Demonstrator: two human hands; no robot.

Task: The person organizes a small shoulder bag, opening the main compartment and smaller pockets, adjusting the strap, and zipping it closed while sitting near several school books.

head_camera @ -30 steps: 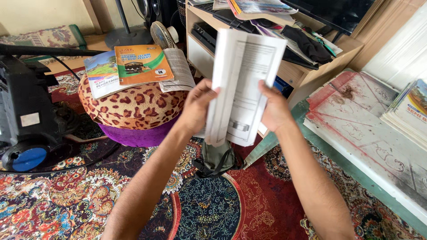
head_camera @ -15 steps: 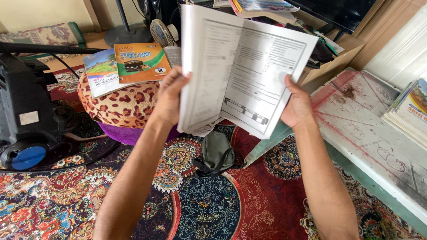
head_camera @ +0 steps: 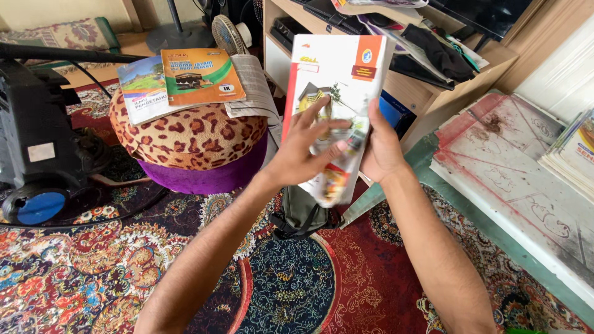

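White-covered book point(head_camera: 337, 93) held closed and upright between both my hands, its front cover facing me.

My left hand point(head_camera: 303, 154) lies flat on the cover with its fingers point(head_camera: 318, 114) spread wide, pointing toward 1 o'clock, while my right hand point(head_camera: 380, 148) wraps the edge at 3 o'clock, thumb on the front and the other fingers hidden behind. The cover is white with an orange band at its top right corner, a red stripe down the 9 o'clock side and a colourful picture in the middle; its lower end is blurred. At 10 o'clock from the book, a leopard-print cushion stool point(head_camera: 185, 139) carries an orange book point(head_camera: 201, 77) lying on other books. A patterned red carpet point(head_camera: 93, 260) lies below my arms.
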